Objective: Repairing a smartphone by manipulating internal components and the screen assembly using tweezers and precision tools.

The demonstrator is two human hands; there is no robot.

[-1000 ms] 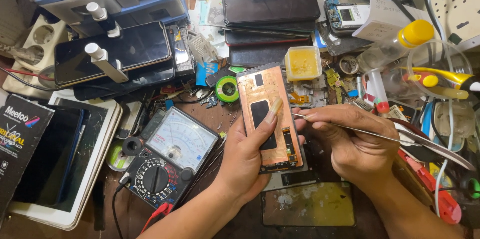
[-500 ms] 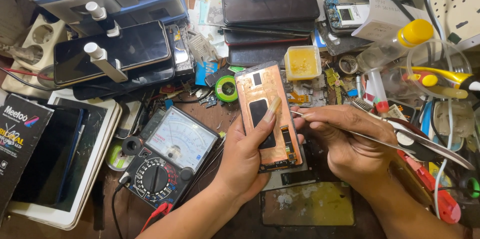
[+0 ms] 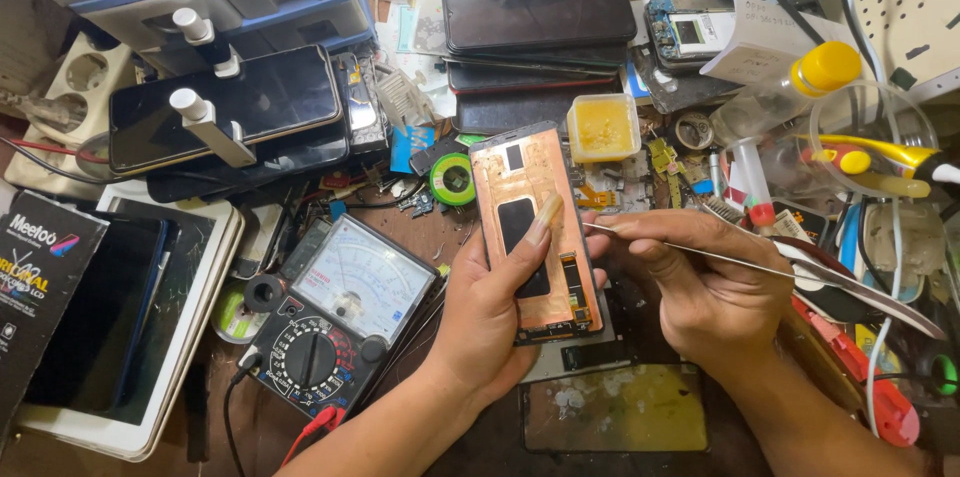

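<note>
My left hand point(image 3: 492, 309) grips an opened phone panel point(image 3: 530, 199) with a copper-coloured back, held upright over the bench, thumb laid across its dark middle patch. My right hand point(image 3: 700, 282) pinches long metal tweezers point(image 3: 800, 267), whose thin tip touches the panel's right edge about halfway up. The lower end of the panel is partly covered by my left palm.
An analog multimeter point(image 3: 335, 322) lies left of my hands. A white tablet point(image 3: 190, 337) and dark box point(image 3: 40, 277) sit far left. Stacked phones point(image 3: 540, 12), a yellow flux tub point(image 3: 603, 127), a green tape roll point(image 3: 453, 178) and a yellow-capped bottle point(image 3: 790, 87) crowd the back.
My left thumb has shifted a little on the panel; the tweezers stay at its right edge. Little else differs.
</note>
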